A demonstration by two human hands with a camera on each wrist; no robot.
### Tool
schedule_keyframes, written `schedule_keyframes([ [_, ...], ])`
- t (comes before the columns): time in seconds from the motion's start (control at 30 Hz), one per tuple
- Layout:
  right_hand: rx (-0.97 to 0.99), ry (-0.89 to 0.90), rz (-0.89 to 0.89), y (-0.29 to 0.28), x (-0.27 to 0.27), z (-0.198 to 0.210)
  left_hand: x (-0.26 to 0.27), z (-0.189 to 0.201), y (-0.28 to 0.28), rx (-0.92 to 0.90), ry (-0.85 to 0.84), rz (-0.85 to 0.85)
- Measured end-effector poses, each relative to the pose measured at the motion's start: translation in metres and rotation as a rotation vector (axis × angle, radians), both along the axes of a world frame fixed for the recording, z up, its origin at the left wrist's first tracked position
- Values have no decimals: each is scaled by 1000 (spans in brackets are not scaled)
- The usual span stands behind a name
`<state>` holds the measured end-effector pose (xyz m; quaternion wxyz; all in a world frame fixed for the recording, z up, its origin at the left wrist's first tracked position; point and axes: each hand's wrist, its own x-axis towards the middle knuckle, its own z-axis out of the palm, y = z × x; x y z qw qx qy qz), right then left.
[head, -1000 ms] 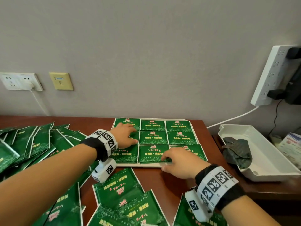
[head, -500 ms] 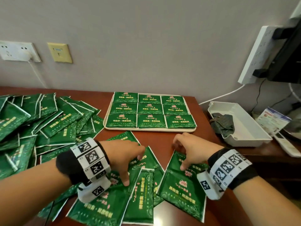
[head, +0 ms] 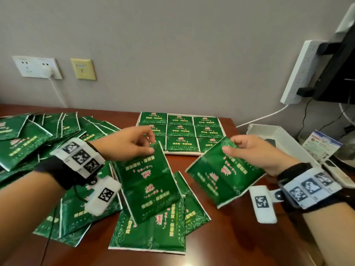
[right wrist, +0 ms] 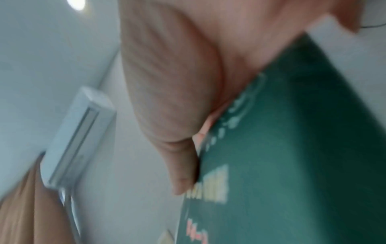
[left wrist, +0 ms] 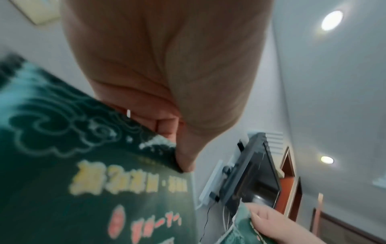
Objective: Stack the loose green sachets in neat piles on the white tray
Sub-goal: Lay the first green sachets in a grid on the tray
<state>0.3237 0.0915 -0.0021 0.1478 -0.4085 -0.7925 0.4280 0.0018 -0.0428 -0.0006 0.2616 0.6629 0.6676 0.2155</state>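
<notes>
My left hand (head: 146, 144) pinches the top edge of a green sachet (head: 148, 181) and holds it in the air above the table; the left wrist view shows the thumb on that sachet (left wrist: 94, 173). Over to the right, a second green sachet (head: 222, 173) hangs tilted from my right hand (head: 230, 148), which pinches its top corner; that sachet (right wrist: 292, 148) appears blurred in the right wrist view. The white tray (head: 182, 153) lies behind both hands, covered by a grid of sachet piles (head: 180, 131).
Loose sachets (head: 153, 227) lie on the brown table under my hands, and a big heap (head: 28, 135) fills the left side. A white bin (head: 276, 137) stands right of the tray. A power strip (head: 303, 72) and dark monitor hang at the right wall.
Both hands left the tray, came down to the loose sachets near me, each took hold of one and lifted it off the table.
</notes>
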Motion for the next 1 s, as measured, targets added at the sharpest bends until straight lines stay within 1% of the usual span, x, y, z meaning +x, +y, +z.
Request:
schedule_keyframes([
  [0.07, -150, 174, 3, -5, -1, 13, -10, 11, -7, 68, -105, 54],
  [0.1, -196, 202, 30, -8, -2, 16, -12, 14, -10, 84, -163, 69],
  [0.2, -253, 113, 111, -13, -9, 7, -6, 11, -16, 20, -297, 66],
  [0.27, -268, 4, 120, -12, -15, -13, 3, -2, -15, -45, -293, 65],
  [0.4, -96, -237, 118, -16, -28, -57, 28, -35, -12, -168, -157, 71],
  [0.43, -62, -279, 108, -17, -30, -63, 34, -43, -11, -193, -86, 60],
  [0.5, 80, -373, 131, -21, -31, -67, 43, -52, -8, -207, 130, 21],
  [0.53, 152, -396, 160, -21, -31, -67, 46, -54, -6, -193, 234, -11],
  [0.6, 183, -345, 230, -23, -34, -64, 53, -54, 0, -160, 337, -97],
  [0.67, 173, -366, 311, -24, -39, -63, 60, -52, 8, -186, 375, -191],
  [0.73, 218, -458, 387, -25, -49, -63, 68, -50, 18, -243, 380, -245],
  [0.83, 271, -554, 451, -23, -61, -63, 74, -52, 29, -290, 404, -275],
  [0.9, 264, -616, 459, -19, -64, -63, 73, -55, 34, -314, 426, -278],
  [1.0, 235, -642, 452, -13, -63, -64, 70, -54, 37, -365, 362, -249],
])
